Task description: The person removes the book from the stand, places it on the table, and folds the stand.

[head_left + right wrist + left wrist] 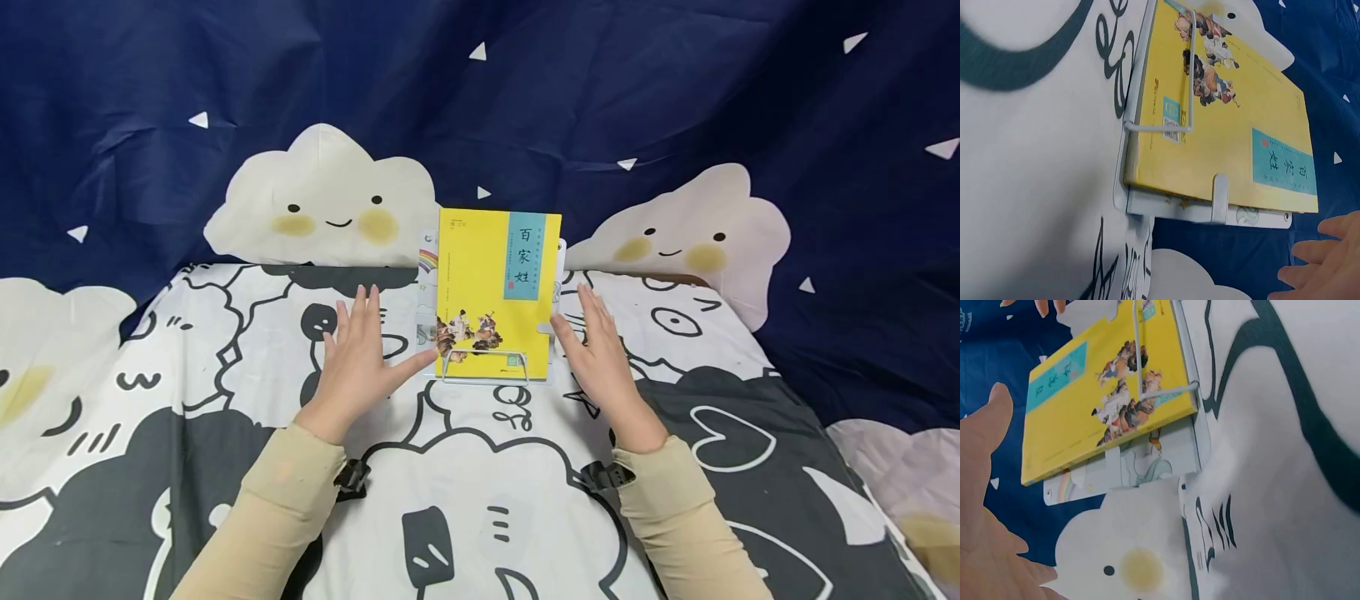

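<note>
A yellow book with a blue title panel stands upright on a white book stand printed with a rainbow. Across the book's lower front runs a wire page holder, and a small clip hooks over one side edge in the right wrist view. My left hand is spread to the left of the stand, its thumb tip close by the lower left corner. On the other side, my right hand has its fingers extended, the index fingertip near the right edge. Neither hand grips anything.
The stand rests on a surface covered with a black-and-white cartoon cloth. Behind it hangs a dark blue curtain with smiling clouds and small white triangles. Each wrist wears a black strap.
</note>
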Demonstrator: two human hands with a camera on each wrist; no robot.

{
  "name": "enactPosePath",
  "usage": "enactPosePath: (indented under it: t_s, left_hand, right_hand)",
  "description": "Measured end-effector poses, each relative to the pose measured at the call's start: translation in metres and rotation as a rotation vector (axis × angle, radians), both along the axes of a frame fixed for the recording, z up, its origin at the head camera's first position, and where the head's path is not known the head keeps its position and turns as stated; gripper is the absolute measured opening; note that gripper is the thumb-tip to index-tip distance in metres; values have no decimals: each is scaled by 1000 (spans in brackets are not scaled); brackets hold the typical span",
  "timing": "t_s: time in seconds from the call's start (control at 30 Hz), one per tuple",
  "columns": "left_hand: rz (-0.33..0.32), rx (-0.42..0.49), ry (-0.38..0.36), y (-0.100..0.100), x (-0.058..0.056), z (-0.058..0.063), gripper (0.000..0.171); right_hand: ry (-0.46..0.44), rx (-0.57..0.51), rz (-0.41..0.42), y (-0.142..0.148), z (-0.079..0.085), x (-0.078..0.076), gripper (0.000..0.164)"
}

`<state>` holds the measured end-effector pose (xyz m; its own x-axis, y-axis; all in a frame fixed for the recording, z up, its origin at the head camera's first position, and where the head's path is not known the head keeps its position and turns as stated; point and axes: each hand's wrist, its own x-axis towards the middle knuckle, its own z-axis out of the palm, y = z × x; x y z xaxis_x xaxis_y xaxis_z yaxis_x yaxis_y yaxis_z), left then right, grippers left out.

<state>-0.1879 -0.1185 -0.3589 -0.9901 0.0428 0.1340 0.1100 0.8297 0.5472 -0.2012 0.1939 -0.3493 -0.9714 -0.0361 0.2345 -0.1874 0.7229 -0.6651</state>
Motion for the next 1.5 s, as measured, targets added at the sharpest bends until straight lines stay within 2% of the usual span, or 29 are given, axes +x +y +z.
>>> enactPosePath:
  t_s: [0.2,0.5,0.8,1.0,1.2,1.37,1.5]
  left_hand:
    - [-20,59,15,6,-2,1,123]
    - [-17,157,38,14,-4,6,119]
    - [-45,263,-28,20,-8,6,111]
    - [-92,350,-60,21,-10,5,95]
    - [-153,469,-106,24,-14,7,82]
    - [-154,511,-147,26,-16,4,92]
    - [-198,615,-167,27,-17,-1,97]
  right_hand:
    - [-75,-82,5,-7,0,-5,74]
    - [-153,-199,-5,-14,5,-13,74]
    - [-134,-458,78,-14,8,-18,68]
    - [-174,-577,87,-14,9,-18,69]
    - [-198,-623,86,-12,8,-18,72]
    - [-193,-650,110,-10,6,-19,73]
    - [-193,-652,119,-9,4,-20,77]
